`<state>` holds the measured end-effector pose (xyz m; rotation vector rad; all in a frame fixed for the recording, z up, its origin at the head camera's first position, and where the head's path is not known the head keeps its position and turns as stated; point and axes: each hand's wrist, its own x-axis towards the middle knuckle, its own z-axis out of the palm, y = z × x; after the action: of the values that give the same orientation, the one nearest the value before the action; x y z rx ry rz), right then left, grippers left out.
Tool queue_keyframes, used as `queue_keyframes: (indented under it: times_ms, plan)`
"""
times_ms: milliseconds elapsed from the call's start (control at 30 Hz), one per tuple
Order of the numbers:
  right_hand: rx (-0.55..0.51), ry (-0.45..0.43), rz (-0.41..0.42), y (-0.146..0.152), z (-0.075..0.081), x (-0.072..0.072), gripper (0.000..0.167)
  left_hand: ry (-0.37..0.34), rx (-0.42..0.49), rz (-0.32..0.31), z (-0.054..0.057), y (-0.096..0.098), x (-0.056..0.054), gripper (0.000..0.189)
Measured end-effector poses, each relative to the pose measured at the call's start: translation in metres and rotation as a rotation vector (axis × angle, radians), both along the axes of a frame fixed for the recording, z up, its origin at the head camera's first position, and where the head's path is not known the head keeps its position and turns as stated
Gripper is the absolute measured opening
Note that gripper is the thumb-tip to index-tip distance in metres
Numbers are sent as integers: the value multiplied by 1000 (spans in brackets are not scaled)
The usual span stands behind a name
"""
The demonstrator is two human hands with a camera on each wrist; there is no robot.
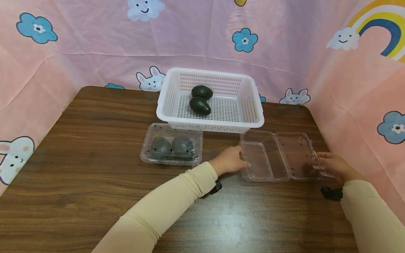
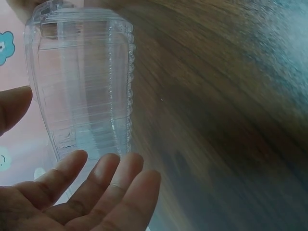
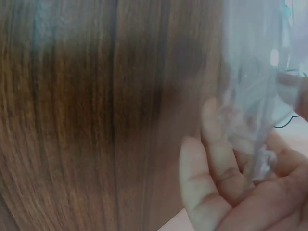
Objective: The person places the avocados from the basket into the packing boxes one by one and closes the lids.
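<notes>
Clear plastic, an opened clamshell box [image 1: 278, 156], was laid flat on the tabletop [image 1: 95, 140] at about five o'clock from the white basket [image 1: 257, 116], its hinge running from twelve to six o'clock so that tray and lid were spread from nine to three. The left hand [image 1: 231, 161] was set against the tray's nine o'clock edge, fingers [image 2: 103, 185] relaxed and nothing clasped. The right hand [image 1: 332, 167] was closed on the lid's three o'clock rim, fingers [image 3: 216, 159] curled under it.
</notes>
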<state>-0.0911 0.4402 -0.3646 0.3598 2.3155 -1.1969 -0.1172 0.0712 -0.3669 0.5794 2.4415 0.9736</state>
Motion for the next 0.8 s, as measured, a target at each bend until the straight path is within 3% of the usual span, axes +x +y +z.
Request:
queue_keyframes:
  times_ms: [633, 800]
  plan:
    - [-146, 110, -8, -15, 6, 17, 69, -76, 34, 13, -1, -26, -6, 37]
    - [-191, 164, 3, -15, 3, 22, 58, -88, 37, 15, -3, -30, -6, 38]
